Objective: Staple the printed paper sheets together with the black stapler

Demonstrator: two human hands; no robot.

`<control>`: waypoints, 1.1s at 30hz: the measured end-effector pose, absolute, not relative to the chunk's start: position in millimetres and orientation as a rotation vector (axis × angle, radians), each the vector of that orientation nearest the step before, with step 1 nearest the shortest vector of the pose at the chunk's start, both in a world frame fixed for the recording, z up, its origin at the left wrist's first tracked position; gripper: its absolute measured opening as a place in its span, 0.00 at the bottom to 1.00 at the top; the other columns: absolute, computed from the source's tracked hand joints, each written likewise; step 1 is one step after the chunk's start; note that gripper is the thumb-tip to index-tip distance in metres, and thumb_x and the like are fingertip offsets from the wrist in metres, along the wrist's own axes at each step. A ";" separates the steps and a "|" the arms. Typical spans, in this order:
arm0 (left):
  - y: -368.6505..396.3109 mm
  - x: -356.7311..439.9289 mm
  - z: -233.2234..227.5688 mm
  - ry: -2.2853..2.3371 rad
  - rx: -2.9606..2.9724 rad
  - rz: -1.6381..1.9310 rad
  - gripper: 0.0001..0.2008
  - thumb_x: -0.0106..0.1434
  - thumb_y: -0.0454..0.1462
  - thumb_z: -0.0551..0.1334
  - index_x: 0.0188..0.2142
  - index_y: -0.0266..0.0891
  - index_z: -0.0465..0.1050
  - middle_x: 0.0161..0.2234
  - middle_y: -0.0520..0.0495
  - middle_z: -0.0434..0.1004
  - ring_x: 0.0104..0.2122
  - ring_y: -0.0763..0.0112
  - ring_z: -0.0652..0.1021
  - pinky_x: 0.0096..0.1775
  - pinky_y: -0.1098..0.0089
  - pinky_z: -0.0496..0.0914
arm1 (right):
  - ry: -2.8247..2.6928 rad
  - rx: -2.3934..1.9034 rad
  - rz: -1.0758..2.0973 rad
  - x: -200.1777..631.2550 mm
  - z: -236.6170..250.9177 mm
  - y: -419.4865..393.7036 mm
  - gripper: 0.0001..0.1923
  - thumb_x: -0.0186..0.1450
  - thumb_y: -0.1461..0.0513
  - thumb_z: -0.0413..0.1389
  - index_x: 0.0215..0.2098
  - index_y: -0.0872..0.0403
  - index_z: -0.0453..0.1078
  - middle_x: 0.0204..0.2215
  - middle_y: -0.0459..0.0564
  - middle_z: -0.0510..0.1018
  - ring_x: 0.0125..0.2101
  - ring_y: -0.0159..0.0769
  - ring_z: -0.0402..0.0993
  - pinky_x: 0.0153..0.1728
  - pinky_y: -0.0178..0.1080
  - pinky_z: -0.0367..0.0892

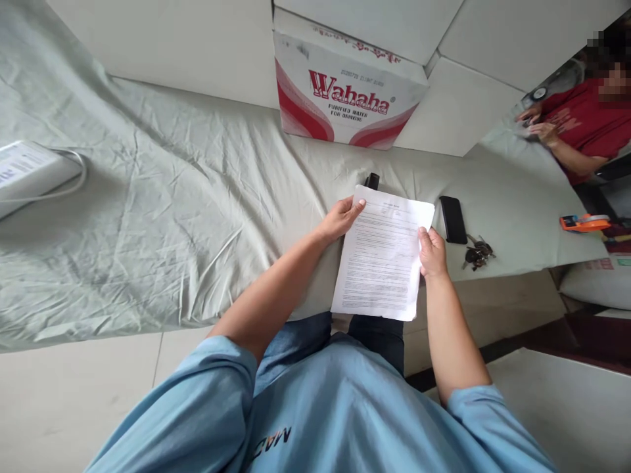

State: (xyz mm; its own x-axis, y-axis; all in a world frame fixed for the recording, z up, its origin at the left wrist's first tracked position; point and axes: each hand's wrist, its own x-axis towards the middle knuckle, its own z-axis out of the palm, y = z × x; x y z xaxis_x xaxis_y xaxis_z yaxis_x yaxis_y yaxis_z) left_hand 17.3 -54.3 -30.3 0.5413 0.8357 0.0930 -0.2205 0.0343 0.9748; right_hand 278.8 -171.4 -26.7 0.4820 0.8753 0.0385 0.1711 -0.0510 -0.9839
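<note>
Between my two hands is a white sheaf of printed paper [378, 263], its lower end hanging over the table's front edge above my lap. My left hand [341, 218] grips its upper left side, thumb on top and fingers underneath. On the opposite edge my right hand [432, 252] pinches the paper the same way. Rows of small text cover the page, too fine to read. Just behind the top edge a small black object [372, 180] is partly hidden. To the right of my right hand lie a black smartphone [453, 219] and a bunch of keys [478, 253].
A pale green cloth [162, 217] covers the table, wrinkled on the left. A Wahaha water carton [348, 98] stands at the back against white panels. At far left sits a white box [37, 172] with a cable. A person in red [584, 125] and an orange tool [585, 223] are at right.
</note>
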 end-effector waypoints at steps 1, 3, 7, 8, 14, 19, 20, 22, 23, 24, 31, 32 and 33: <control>-53.2 18.0 -31.4 0.653 1.311 0.928 0.26 0.73 0.59 0.62 0.45 0.37 0.76 0.35 0.46 0.80 0.37 0.64 0.80 0.44 0.65 0.74 | -0.953 -1.550 0.751 281.6 -24.9 -173.0 0.32 0.59 0.33 0.69 0.42 0.49 0.79 0.33 0.47 0.84 0.38 0.42 0.82 0.45 0.45 0.79; -51.2 19.0 -33.5 0.795 1.396 0.960 0.19 0.74 0.52 0.64 0.48 0.38 0.76 0.29 0.52 0.72 0.32 0.68 0.74 0.40 0.66 0.71 | -0.975 -1.574 0.782 286.5 -22.1 -176.3 0.31 0.59 0.33 0.69 0.42 0.49 0.80 0.32 0.46 0.84 0.36 0.40 0.81 0.45 0.44 0.79; -49.8 18.0 -32.7 0.916 1.562 0.895 0.11 0.74 0.42 0.62 0.51 0.41 0.76 0.27 0.54 0.68 0.29 0.68 0.70 0.39 0.67 0.67 | -1.006 -1.568 0.831 291.7 -21.1 -179.4 0.30 0.59 0.34 0.70 0.40 0.49 0.79 0.30 0.44 0.82 0.34 0.40 0.79 0.42 0.43 0.77; -50.0 17.5 -31.4 0.901 1.580 0.883 0.11 0.74 0.42 0.61 0.50 0.40 0.76 0.29 0.53 0.71 0.31 0.68 0.71 0.39 0.67 0.67 | -1.004 -1.560 0.828 292.3 -21.6 -178.7 0.30 0.59 0.34 0.70 0.38 0.49 0.78 0.29 0.43 0.81 0.33 0.39 0.78 0.40 0.42 0.76; -50.7 17.4 -27.1 0.907 1.665 0.825 0.10 0.74 0.39 0.57 0.48 0.39 0.75 0.35 0.49 0.77 0.36 0.65 0.75 0.44 0.65 0.69 | -1.001 -1.588 0.599 299.4 -23.2 -163.8 0.32 0.57 0.34 0.71 0.27 0.50 0.69 0.22 0.38 0.68 0.26 0.30 0.60 0.29 0.36 0.60; -50.7 17.9 -29.6 0.930 1.744 0.787 0.09 0.73 0.38 0.56 0.45 0.41 0.73 0.35 0.48 0.79 0.38 0.63 0.77 0.45 0.64 0.70 | -1.126 -1.609 0.526 314.9 -21.0 -149.4 0.32 0.60 0.34 0.69 0.25 0.51 0.68 0.21 0.38 0.62 0.25 0.29 0.54 0.28 0.38 0.53; -50.9 17.5 -30.0 0.930 1.751 0.784 0.09 0.73 0.39 0.56 0.45 0.41 0.73 0.36 0.48 0.79 0.38 0.63 0.77 0.45 0.63 0.70 | -1.148 -1.610 0.528 318.2 -21.4 -147.1 0.32 0.61 0.34 0.69 0.25 0.51 0.68 0.21 0.38 0.62 0.25 0.29 0.54 0.28 0.38 0.52; -51.4 16.4 -30.3 0.937 1.770 0.768 0.10 0.73 0.40 0.55 0.45 0.41 0.73 0.36 0.47 0.80 0.38 0.62 0.77 0.45 0.63 0.71 | -1.172 -1.607 0.547 323.4 -23.6 -143.4 0.31 0.62 0.34 0.67 0.27 0.51 0.70 0.21 0.38 0.63 0.25 0.30 0.55 0.29 0.38 0.51; -51.9 16.0 -30.1 0.942 1.785 0.755 0.10 0.73 0.41 0.55 0.45 0.41 0.74 0.36 0.47 0.80 0.38 0.62 0.78 0.45 0.63 0.71 | -1.172 -1.603 0.554 324.9 -25.4 -142.0 0.31 0.63 0.34 0.66 0.28 0.51 0.72 0.22 0.38 0.64 0.25 0.30 0.55 0.29 0.38 0.52; -52.4 15.7 -29.7 0.947 1.803 0.741 0.10 0.73 0.41 0.56 0.46 0.41 0.74 0.36 0.46 0.81 0.37 0.62 0.78 0.44 0.63 0.71 | -1.169 -1.600 0.553 325.7 -27.3 -141.1 0.31 0.63 0.33 0.66 0.29 0.51 0.73 0.22 0.38 0.65 0.25 0.30 0.56 0.29 0.38 0.53; -53.0 19.3 -26.9 1.000 1.929 0.682 0.13 0.74 0.43 0.55 0.48 0.42 0.76 0.41 0.42 0.85 0.39 0.58 0.81 0.46 0.61 0.73 | -1.163 -1.650 0.402 322.3 -33.5 -141.8 0.33 0.63 0.30 0.62 0.29 0.50 0.73 0.23 0.40 0.65 0.27 0.32 0.58 0.33 0.40 0.56; -52.2 20.1 -27.4 1.003 1.942 0.677 0.13 0.74 0.43 0.54 0.48 0.42 0.76 0.41 0.42 0.85 0.40 0.58 0.81 0.46 0.61 0.73 | -1.164 -1.651 0.403 322.0 -33.1 -141.9 0.34 0.63 0.29 0.62 0.29 0.50 0.71 0.23 0.40 0.64 0.27 0.33 0.58 0.33 0.40 0.56; -51.3 20.8 -28.1 1.006 1.953 0.675 0.14 0.74 0.43 0.54 0.47 0.42 0.76 0.42 0.42 0.86 0.40 0.58 0.81 0.45 0.61 0.73 | -1.168 -1.650 0.408 321.7 -32.6 -141.8 0.34 0.63 0.29 0.61 0.28 0.49 0.70 0.22 0.40 0.63 0.27 0.33 0.58 0.33 0.40 0.56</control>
State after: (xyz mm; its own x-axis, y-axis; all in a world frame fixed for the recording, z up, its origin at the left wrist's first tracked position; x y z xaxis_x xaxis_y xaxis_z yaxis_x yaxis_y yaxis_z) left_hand 20.8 -51.3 -28.1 0.5372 0.8387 0.0889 0.4001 -0.3462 0.8486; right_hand 321.7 -141.8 -32.6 0.4703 0.8415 0.2658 0.4924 -0.0003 -0.8704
